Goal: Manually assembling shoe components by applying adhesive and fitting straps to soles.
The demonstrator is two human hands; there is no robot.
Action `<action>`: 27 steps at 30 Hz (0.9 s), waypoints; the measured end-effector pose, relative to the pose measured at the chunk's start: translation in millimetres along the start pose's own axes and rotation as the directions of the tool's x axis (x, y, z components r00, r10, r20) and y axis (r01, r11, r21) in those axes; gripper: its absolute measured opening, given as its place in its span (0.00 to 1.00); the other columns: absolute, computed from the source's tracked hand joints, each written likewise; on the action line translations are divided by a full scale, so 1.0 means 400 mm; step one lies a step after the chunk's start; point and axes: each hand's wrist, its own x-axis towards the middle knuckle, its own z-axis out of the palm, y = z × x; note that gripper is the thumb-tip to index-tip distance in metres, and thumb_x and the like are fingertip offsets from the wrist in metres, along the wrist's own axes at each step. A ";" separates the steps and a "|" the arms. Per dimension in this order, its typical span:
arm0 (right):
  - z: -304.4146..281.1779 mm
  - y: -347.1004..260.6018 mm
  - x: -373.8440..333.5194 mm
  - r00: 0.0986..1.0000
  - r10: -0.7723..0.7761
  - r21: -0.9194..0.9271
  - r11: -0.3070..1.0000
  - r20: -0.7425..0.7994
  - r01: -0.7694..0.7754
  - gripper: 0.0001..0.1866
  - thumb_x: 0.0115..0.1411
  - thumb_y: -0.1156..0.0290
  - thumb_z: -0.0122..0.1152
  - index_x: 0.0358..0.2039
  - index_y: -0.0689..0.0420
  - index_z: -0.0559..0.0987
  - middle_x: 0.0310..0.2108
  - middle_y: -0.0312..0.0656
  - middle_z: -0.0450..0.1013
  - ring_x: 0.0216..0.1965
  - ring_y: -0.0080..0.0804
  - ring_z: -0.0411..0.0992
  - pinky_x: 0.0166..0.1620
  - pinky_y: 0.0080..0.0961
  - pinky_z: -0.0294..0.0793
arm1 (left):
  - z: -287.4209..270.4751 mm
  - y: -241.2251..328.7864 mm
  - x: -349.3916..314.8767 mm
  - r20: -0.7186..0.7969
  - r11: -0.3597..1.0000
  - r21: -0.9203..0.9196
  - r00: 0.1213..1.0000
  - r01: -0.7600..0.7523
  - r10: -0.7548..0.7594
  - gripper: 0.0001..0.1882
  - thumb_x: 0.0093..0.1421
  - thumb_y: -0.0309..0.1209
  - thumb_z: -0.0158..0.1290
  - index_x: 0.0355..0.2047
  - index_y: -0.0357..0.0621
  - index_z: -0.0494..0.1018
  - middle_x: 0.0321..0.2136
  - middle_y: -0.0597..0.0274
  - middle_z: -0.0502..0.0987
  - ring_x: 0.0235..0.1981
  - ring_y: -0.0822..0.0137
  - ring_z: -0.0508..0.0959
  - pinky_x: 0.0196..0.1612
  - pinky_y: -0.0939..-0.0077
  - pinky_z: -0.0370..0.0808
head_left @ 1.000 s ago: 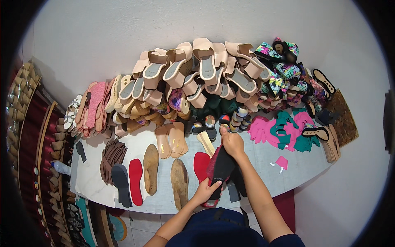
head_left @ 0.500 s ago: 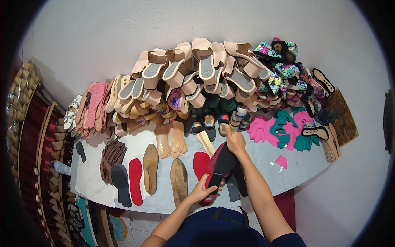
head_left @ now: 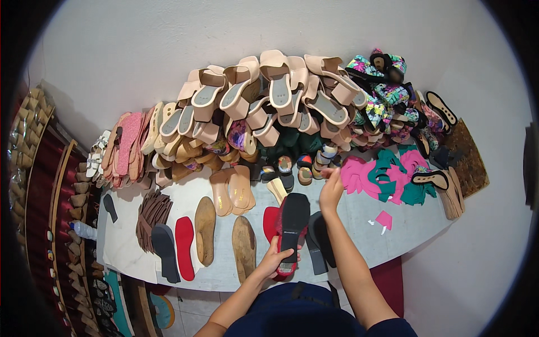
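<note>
My left hand (head_left: 276,260) grips a shoe (head_left: 295,216) near its lower end, thumb laid across the black sole. The sole faces up, and a red, patterned upper shows along its edges. To its right my right hand (head_left: 331,194) is raised with fingers stretched out, holding nothing and apart from the shoe. Black soles (head_left: 318,247) lie on the table just right of the shoe, partly behind my right forearm. A red insole (head_left: 270,220) peeks out on the shoe's left, and a pale sole-shaped piece (head_left: 277,190) lies beyond it.
Wooden lasts (head_left: 244,247), another red insole (head_left: 185,247) and dark soles (head_left: 164,250) lie on the table to the left, by brown strips (head_left: 153,219). Beige heeled sandals (head_left: 281,90) are heaped along the wall. Pink and green scraps (head_left: 387,174) lie at right.
My right hand has come off the shoe and opened, lifting to the right. The shoe has turned more upright in my left hand, its sole now facing up more squarely.
</note>
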 end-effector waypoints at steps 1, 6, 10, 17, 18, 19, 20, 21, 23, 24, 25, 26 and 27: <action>0.001 -0.027 -0.024 0.967 -0.253 -0.074 0.965 -0.010 0.252 0.23 0.61 0.62 0.32 0.24 0.64 0.72 0.23 0.47 0.69 0.28 0.42 0.67 0.33 0.31 0.64 | -0.010 -0.011 0.006 -0.032 1.000 -0.008 0.999 -0.016 0.016 0.24 0.54 0.18 0.45 0.47 0.45 0.48 0.38 0.47 0.69 0.34 0.62 0.75 0.38 0.69 0.75; -0.001 -0.078 -0.179 0.746 -0.589 -0.233 0.714 0.311 0.660 0.11 0.53 0.65 0.44 0.28 0.57 0.72 0.29 0.43 0.66 0.34 0.39 0.64 0.41 0.36 0.56 | 0.031 -0.014 0.010 -0.069 1.000 -0.026 0.998 -0.003 0.001 0.24 0.53 0.17 0.45 0.46 0.45 0.48 0.36 0.51 0.68 0.34 0.62 0.75 0.38 0.69 0.75; -0.007 -0.064 -0.192 0.746 -0.581 -0.227 0.718 0.326 0.658 0.11 0.54 0.65 0.44 0.29 0.57 0.73 0.30 0.42 0.66 0.35 0.39 0.64 0.41 0.35 0.57 | 0.034 -0.008 0.012 0.023 0.974 0.195 0.993 -0.116 0.114 0.22 0.53 0.17 0.45 0.43 0.45 0.48 0.34 0.55 0.68 0.32 0.67 0.74 0.33 0.73 0.74; 0.003 -0.012 -0.081 0.894 -0.254 -0.309 0.874 0.370 0.376 0.18 0.60 0.60 0.35 0.31 0.55 0.74 0.29 0.42 0.68 0.32 0.39 0.65 0.38 0.34 0.61 | 0.016 -0.007 -0.012 0.167 0.919 0.383 0.985 -0.095 0.033 0.23 0.54 0.20 0.47 0.46 0.45 0.48 0.36 0.56 0.68 0.36 0.70 0.72 0.39 0.75 0.71; -0.005 -0.005 -0.061 0.876 -0.008 -0.168 0.981 0.483 0.101 0.27 0.61 0.55 0.28 0.22 0.58 0.74 0.19 0.43 0.68 0.24 0.41 0.66 0.31 0.33 0.63 | 0.019 -0.012 -0.013 0.200 0.925 0.359 0.978 -0.122 0.052 0.23 0.54 0.20 0.47 0.46 0.44 0.48 0.36 0.56 0.67 0.36 0.71 0.71 0.39 0.75 0.70; -0.015 0.011 -0.043 0.877 -0.010 -0.170 0.980 0.481 0.104 0.27 0.61 0.55 0.28 0.22 0.58 0.74 0.19 0.43 0.68 0.24 0.41 0.66 0.31 0.33 0.63 | 0.020 -0.016 -0.010 0.204 0.925 0.358 0.978 -0.124 0.053 0.23 0.54 0.20 0.47 0.46 0.44 0.48 0.36 0.56 0.67 0.36 0.71 0.71 0.39 0.75 0.70; -0.023 0.025 -0.027 0.863 0.031 -0.201 0.976 0.505 0.083 0.30 0.61 0.54 0.25 0.16 0.59 0.71 0.15 0.44 0.66 0.20 0.42 0.65 0.29 0.32 0.63 | 0.020 -0.024 -0.009 0.210 0.883 0.442 0.975 -0.158 0.069 0.24 0.54 0.20 0.47 0.46 0.44 0.48 0.36 0.56 0.67 0.36 0.70 0.71 0.39 0.75 0.70; -0.029 0.037 -0.018 0.847 0.073 -0.233 0.970 0.527 0.062 0.34 0.61 0.52 0.22 0.11 0.60 0.69 0.10 0.44 0.64 0.17 0.43 0.64 0.27 0.32 0.62 | 0.021 -0.027 -0.008 0.219 0.832 0.520 0.972 -0.190 0.085 0.24 0.54 0.20 0.47 0.47 0.44 0.48 0.36 0.56 0.67 0.36 0.70 0.71 0.40 0.75 0.70; -0.026 0.036 -0.022 0.861 0.081 -0.231 0.972 0.502 0.043 0.35 0.61 0.51 0.19 0.07 0.61 0.63 0.08 0.45 0.60 0.17 0.42 0.63 0.26 0.33 0.60 | 0.022 -0.022 -0.006 0.205 0.823 0.538 0.975 -0.182 0.081 0.24 0.54 0.19 0.47 0.47 0.44 0.48 0.36 0.56 0.67 0.36 0.70 0.71 0.40 0.74 0.70; -0.027 0.038 -0.019 0.873 0.067 -0.212 0.976 0.483 0.042 0.35 0.61 0.50 0.19 0.07 0.60 0.60 0.08 0.41 0.56 0.15 0.35 0.57 0.24 0.30 0.56 | 0.023 -0.020 -0.004 0.191 0.814 0.556 0.979 -0.169 0.073 0.24 0.53 0.19 0.46 0.47 0.44 0.48 0.36 0.56 0.67 0.36 0.70 0.71 0.40 0.74 0.70; -0.027 0.038 -0.022 0.885 0.057 -0.193 0.980 0.462 0.038 0.34 0.61 0.49 0.19 0.07 0.60 0.57 0.08 0.36 0.52 0.14 0.27 0.51 0.21 0.26 0.51 | 0.021 -0.020 -0.005 0.190 0.814 0.556 0.979 -0.169 0.074 0.24 0.53 0.19 0.46 0.47 0.44 0.48 0.36 0.56 0.67 0.36 0.70 0.71 0.40 0.74 0.70; -0.026 0.035 -0.024 0.884 0.057 -0.193 0.981 0.464 0.038 0.34 0.61 0.49 0.19 0.07 0.60 0.57 0.08 0.36 0.52 0.14 0.27 0.51 0.21 0.26 0.51 | 0.018 -0.020 -0.004 0.190 0.875 0.465 0.981 -0.133 0.048 0.25 0.52 0.17 0.45 0.47 0.44 0.48 0.37 0.55 0.67 0.37 0.69 0.71 0.40 0.74 0.70; -0.025 0.031 -0.026 0.890 0.071 -0.206 0.978 0.451 0.027 0.34 0.61 0.49 0.19 0.08 0.60 0.57 0.08 0.36 0.51 0.14 0.27 0.50 0.21 0.27 0.51 | 0.017 -0.018 -0.004 0.192 0.925 0.368 0.981 -0.094 0.023 0.26 0.50 0.15 0.44 0.47 0.44 0.48 0.37 0.54 0.67 0.37 0.67 0.71 0.41 0.73 0.70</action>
